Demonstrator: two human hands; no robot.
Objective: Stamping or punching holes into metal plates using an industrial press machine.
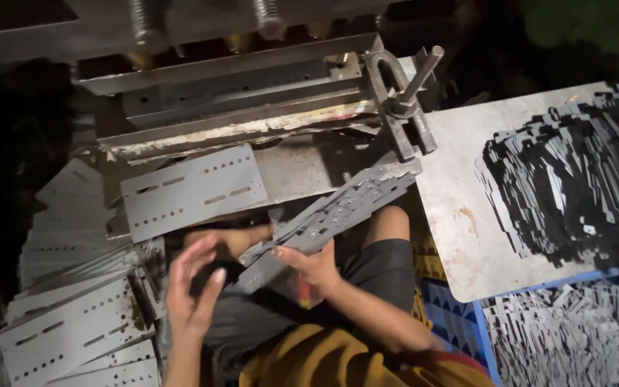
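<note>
My right hand point(314, 263) grips the near end of a stack of grey perforated metal plates point(338, 211), which slants up and to the right toward the press. My left hand point(193, 287) hovers open just left of that stack, fingers spread, holding nothing. One perforated plate point(191, 190) lies flat on the bed of the metal press point(252, 107), apart from both hands. My knees in dark shorts sit below the hands.
Fanned piles of punched plates point(73, 315) lie at the left. At the right a metal sheet point(460, 215) carries a heap of dark strips point(574, 179). A blue crate point(574, 333) of small grey pieces stands below it. A clamp handle point(406, 93) sticks up from the press.
</note>
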